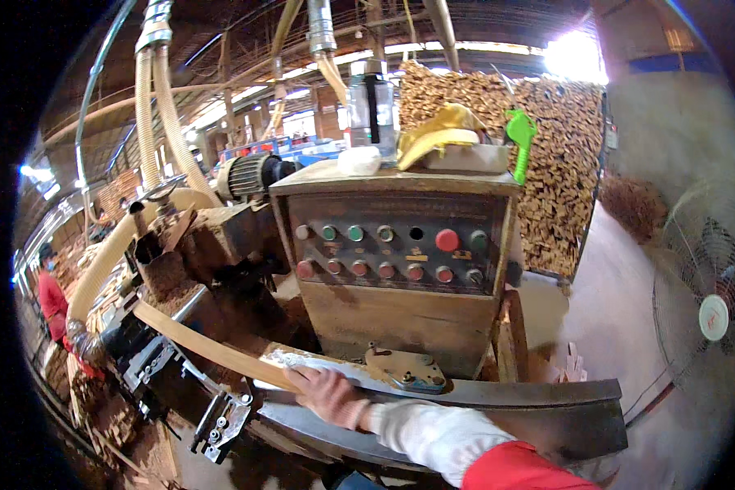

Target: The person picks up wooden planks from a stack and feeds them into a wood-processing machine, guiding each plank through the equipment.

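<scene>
the fingers [300,377] of the right hand [328,394] lie closed over the near end of a long, thin, pale wooden strip [208,346], pressing it on the curved grey metal tabletop [506,400]. the strip runs up and left into the dusty woodworking machine [188,253]. behind the hand stands a brown metal control box with round coloured buttons [392,245]. the left hand is not visible.

Dim workshop, stacked wood pile [559,163], standing fan [710,310], overhead ducts [151,90]

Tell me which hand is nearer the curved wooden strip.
Right. The right hand rests on the near end of the curved wooden strip, feeding it toward the machine. The left hand is out of view.
</scene>
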A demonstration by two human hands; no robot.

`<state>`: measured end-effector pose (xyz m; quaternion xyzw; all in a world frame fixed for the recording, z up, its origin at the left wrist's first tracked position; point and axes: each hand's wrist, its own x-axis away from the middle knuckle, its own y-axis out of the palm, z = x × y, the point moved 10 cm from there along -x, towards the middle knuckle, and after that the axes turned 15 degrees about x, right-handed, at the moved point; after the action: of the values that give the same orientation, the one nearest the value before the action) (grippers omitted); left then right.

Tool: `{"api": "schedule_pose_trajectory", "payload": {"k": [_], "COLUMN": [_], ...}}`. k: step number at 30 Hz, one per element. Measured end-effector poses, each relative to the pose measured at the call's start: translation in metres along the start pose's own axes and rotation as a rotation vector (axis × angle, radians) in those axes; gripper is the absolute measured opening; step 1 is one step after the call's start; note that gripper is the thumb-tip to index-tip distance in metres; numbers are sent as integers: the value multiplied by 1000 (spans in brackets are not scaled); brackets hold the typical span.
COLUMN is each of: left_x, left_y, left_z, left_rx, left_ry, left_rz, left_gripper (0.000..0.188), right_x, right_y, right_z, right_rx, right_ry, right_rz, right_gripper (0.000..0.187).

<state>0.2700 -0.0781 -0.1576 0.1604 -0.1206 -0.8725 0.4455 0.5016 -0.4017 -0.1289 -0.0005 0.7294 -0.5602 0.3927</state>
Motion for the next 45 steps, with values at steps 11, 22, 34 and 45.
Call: {"api": "schedule_pose_trajectory", "payload": {"k": [11,22,34,45], "left_x": [73,236,23,-16], "left_y": [-380,-567,-21,-30], "left_z": [26,63,-21,-20], "left_rx": [-474,106,-156,11], "left_ry": [37,19,75,-43], "left_rz": [687,1261,-90,12], "left_gripper": [40,44,42,46], "right_x": [182,54,163,16], "right_y": [-147,-61,-144,26], "right_z": [36,-37,41,-9], "right_rx": [343,-27,-230,-10], "right_ry": [28,-399,-471,-488], "right_rz": [-344,34,-225,-35], "right_gripper": [36,32,34,35]}}
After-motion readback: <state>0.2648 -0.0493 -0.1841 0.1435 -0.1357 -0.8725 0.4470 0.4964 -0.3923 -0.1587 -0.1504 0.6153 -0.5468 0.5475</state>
